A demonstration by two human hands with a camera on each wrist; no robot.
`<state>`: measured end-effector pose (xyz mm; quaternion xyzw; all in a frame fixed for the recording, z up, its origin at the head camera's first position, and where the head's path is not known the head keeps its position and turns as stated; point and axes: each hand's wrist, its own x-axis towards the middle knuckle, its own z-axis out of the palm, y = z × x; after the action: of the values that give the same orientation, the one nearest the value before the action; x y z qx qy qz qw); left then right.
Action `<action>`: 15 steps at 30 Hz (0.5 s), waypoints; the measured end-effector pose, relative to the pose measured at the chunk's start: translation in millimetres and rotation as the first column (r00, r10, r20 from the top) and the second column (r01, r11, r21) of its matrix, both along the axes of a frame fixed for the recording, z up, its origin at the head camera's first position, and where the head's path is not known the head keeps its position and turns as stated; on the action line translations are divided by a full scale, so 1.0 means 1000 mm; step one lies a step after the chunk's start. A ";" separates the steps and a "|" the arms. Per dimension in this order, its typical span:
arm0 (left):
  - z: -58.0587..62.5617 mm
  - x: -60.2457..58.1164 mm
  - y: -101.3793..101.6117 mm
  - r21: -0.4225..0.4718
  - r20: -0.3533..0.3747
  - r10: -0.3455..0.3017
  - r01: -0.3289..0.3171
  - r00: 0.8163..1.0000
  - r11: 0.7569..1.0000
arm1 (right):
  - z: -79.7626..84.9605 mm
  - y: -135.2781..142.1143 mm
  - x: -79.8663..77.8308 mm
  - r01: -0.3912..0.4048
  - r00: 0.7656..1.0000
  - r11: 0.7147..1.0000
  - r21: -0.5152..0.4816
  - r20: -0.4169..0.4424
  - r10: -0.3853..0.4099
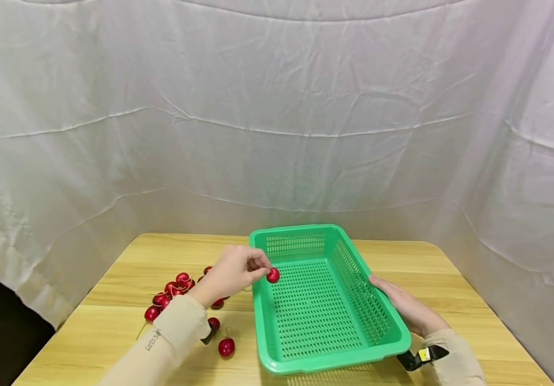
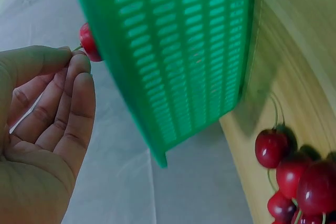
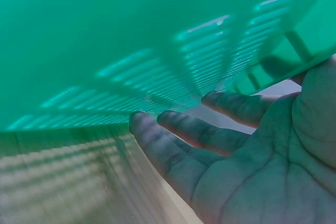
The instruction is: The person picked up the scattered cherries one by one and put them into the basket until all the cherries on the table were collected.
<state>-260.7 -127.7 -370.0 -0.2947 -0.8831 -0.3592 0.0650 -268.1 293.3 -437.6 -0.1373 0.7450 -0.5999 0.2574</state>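
Note:
My left hand [image 1: 234,272] pinches a red cherry [image 1: 273,275] by its stem between thumb and fingertips. That cherry hangs at the left rim of a green plastic basket [image 1: 330,355] with slotted walls; the left wrist view shows it partly behind the rim. At the basket's right side, my right hand [image 1: 404,306] holds the rim, with its fingers [image 3: 205,132] under the rim by the outer wall. The thumb's tip is hidden in the right wrist view. No cherries show on the basket's floor.
Several stemmed cherries [image 1: 159,299] lie in a group on the wooden table [image 1: 108,327], partly hidden by my left forearm. A single cherry [image 1: 226,347] lies nearer, left of the basket. White curtains [image 1: 306,161] surround the table's back and sides.

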 end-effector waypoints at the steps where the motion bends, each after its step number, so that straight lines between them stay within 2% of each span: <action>1: -0.001 -0.001 0.003 -0.008 0.005 -0.005 0.005 1.000 1.000 | 0.000 0.000 0.000 0.001 1.000 1.000 0.001 0.001 -0.001; 6: -0.008 -0.006 0.016 -0.047 0.003 -0.039 0.039 0.999 0.998 | 0.001 -0.001 0.000 0.011 1.000 1.000 0.005 0.005 -0.011; 15: -0.017 -0.012 0.041 -0.145 -0.062 -0.114 0.104 0.992 0.984 | 0.001 0.000 0.002 0.022 1.000 1.000 0.006 0.007 -0.022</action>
<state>-272.7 -86.4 -387.2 -0.3588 -0.8861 -0.2882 0.0551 -266.0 292.9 -436.2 -0.1261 0.7474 -0.6009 0.2540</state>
